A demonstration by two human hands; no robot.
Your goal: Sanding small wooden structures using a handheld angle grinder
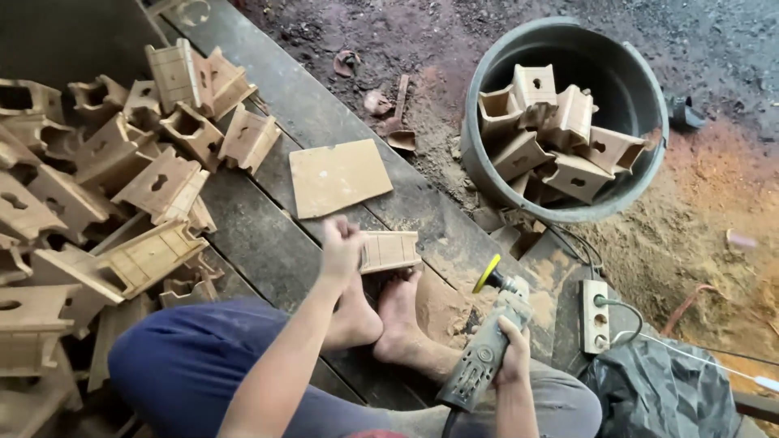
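Observation:
My left hand (341,247) grips a small carved wooden piece (391,251) and holds it just above my bare feet (381,312). My right hand (513,353) is closed around the grey body of a hand-held power sander (485,345). The tool's yellow disc (487,273) points up and to the left, a short way to the right of the wooden piece and not touching it. I sit on dark wooden planks (276,243) with my knees bent.
A large heap of similar wooden pieces (105,186) fills the left side. A grey bucket (487,162) holds several more at the upper right. A flat square board (339,176) lies on the planks. A power strip (594,315) with cables sits beside a black bag (665,389).

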